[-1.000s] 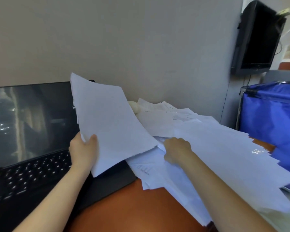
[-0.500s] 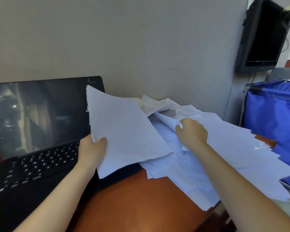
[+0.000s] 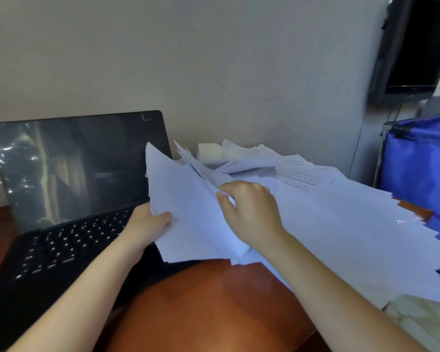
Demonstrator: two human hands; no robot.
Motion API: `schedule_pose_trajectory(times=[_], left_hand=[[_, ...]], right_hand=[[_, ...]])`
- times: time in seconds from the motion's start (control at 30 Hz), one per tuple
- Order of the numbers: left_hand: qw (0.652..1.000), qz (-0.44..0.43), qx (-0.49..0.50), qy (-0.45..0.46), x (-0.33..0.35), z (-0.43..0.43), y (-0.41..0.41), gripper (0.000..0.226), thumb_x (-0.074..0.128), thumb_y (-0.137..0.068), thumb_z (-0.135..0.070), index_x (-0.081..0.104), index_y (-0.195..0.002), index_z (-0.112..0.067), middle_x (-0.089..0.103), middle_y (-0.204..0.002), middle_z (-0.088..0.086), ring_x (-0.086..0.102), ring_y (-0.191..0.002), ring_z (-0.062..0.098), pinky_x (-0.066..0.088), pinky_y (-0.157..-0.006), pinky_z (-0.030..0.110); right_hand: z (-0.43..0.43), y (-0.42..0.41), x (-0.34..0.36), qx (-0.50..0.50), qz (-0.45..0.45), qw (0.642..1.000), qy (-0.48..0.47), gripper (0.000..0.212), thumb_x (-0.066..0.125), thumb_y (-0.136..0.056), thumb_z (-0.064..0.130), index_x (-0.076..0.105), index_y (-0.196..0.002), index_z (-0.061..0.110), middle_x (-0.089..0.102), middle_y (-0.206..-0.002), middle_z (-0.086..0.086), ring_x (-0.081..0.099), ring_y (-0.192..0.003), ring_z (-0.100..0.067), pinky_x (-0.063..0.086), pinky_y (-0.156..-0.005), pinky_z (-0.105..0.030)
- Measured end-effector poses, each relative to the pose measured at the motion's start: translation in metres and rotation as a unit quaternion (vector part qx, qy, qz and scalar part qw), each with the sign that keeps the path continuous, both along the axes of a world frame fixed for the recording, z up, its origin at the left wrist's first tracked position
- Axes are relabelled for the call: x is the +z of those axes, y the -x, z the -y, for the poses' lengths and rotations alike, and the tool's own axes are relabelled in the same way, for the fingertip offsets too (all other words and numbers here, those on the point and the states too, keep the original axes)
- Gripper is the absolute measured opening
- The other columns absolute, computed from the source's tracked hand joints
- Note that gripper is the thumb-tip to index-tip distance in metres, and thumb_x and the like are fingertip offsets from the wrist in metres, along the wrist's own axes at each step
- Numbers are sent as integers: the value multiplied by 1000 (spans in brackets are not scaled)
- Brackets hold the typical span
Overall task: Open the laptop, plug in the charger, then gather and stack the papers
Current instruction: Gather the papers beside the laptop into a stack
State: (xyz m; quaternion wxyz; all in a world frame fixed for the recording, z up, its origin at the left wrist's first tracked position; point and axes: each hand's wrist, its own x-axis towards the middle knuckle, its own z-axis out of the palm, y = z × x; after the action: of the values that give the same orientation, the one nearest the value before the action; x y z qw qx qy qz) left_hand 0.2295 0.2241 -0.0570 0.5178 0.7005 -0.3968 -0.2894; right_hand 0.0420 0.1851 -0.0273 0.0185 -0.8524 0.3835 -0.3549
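A black laptop stands open at the left, its screen dark. My left hand grips a bundle of white sheets by its left edge, held tilted above the laptop's right side. My right hand pinches a sheet's edge and lays it against that bundle. A wide loose spread of papers covers the table to the right, one sheet with printed text facing up. No charger shows in this view.
The table is reddish-brown wood, bare in front. A white roll sits by the wall behind the papers. A blue bin stands at the right, and a dark monitor hangs above it.
My right hand has lifted a sheet from the pile and carried it left onto the bundle in my left hand. The view has shifted, showing more of the laptop.
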Motion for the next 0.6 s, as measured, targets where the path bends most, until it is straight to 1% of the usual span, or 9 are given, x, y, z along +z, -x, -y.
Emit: schedule_pose_trajectory(times=[0.1, 0.17, 0.27, 0.33, 0.43, 0.47, 0.5, 0.57, 0.6], left_hand=[[999, -22, -15, -27, 2, -4, -4, 20, 48, -85, -2, 63, -96, -10, 68, -90, 8, 64, -75, 22, 46, -58, 26], [999, -37, -7, -35, 0, -3, -6, 21, 46, -87, -4, 63, -99, -5, 67, -87, 11, 62, -72, 24, 45, -59, 27], [997, -68, 23, -16, -1, 1, -7, 31, 41, -95, -17, 61, -111, 1, 64, -98, 14, 60, -85, 27, 42, -70, 30], [996, -83, 31, -3, -1, 3, -5, 35, 44, -98, -30, 60, -117, -4, 63, -108, 11, 61, -95, 26, 45, -74, 30], [999, -24, 18, 12, -3, 1, 0, 26, 59, -90, -10, 62, -116, -6, 64, -107, 8, 61, -93, 24, 46, -74, 29], [1000, -16, 22, 16, -4, 1, 1, 28, 59, -88, -2, 62, -116, -5, 63, -107, 8, 60, -93, 24, 46, -76, 30], [999, -18, 26, 22, -4, 1, 1, 31, 59, -86, 3, 61, -116, -4, 63, -106, 9, 59, -93, 25, 45, -77, 30], [998, -37, 30, 36, -4, 1, 0, 32, 57, -86, 6, 60, -116, -5, 62, -107, 9, 59, -94, 26, 46, -77, 31], [997, -50, 30, 44, -3, 1, -1, 31, 57, -86, 6, 60, -114, -7, 62, -107, 9, 60, -94, 27, 46, -78, 32]], right_hand=[[-2, -15, -4, 25, -22, 999, -1, 34, 43, -97, 24, 35, -64, 16, 35, -63, 1, 41, -69, -31, 28, -56, -32], [-1, -26, -12, 33, -39, 998, -38, 37, 42, -96, 23, 33, -61, 15, 36, -61, 0, 40, -70, -32, 28, -59, -31], [3, -38, -23, 90, -44, 985, -144, 45, 44, -95, 27, 30, -53, 16, 34, -56, 0, 42, -68, -29, 32, -60, -32], [4, -39, -27, 127, -32, 964, -233, 51, 44, -96, 38, 29, -53, 17, 35, -54, 2, 41, -62, -23, 33, -60, -31], [12, -25, -27, 139, 8, 954, -267, 47, 46, -95, 43, 44, -58, 14, 49, -62, 2, 48, -66, -16, 41, -66, -34], [17, -17, -27, 124, 5, 961, -249, 40, 48, -94, 41, 58, -67, 14, 60, -75, 2, 55, -78, -16, 47, -77, -39], [23, -9, -27, 91, -20, 970, -224, 30, 50, -93, 41, 68, -88, 17, 67, -96, 1, 57, -97, -17, 47, -89, -40], [33, 11, -27, 1, -114, 972, -205, 46, 54, -90, 46, 55, -129, 23, 52, -135, 1, 42, -127, -23, 36, -104, -40], [37, 20, -27, -31, -147, 964, -218, 59, 56, -87, 50, 44, -139, 24, 43, -144, 2, 36, -132, -24, 33, -106, -40]])
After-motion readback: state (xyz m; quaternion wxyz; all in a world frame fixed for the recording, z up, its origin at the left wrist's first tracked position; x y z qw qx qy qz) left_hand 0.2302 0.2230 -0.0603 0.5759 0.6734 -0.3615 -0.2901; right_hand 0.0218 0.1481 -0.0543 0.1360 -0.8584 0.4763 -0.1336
